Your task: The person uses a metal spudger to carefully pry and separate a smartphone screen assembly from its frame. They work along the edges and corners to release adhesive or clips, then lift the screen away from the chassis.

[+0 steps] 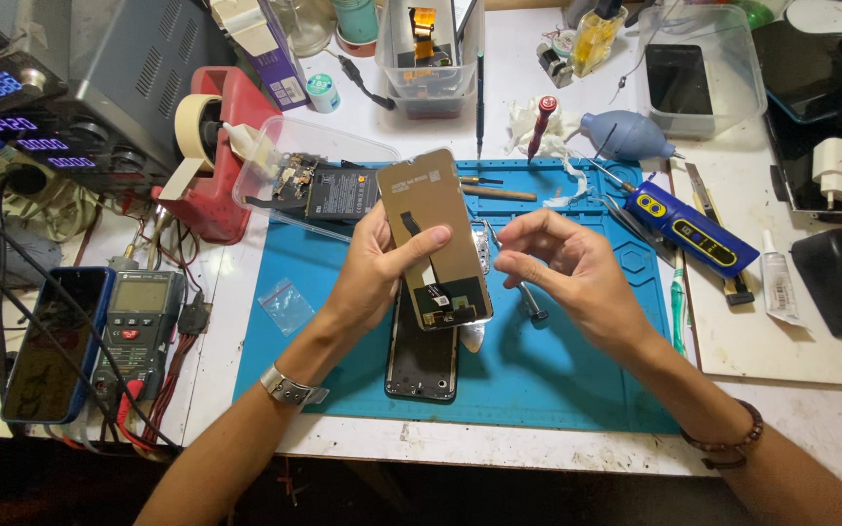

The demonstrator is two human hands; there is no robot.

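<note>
Screen panel (433, 237) in left hand (374, 268)

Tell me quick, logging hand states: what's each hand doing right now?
Left hand: closed on the phone screen panel, held back side up.
Right hand: fingers curled, pinching a small metal tool.

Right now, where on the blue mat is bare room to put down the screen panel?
Free: the blue mat right of the phone frame, under the right hand. Crowded: its top edge with tools and its right side by the soldering pen.
</note>
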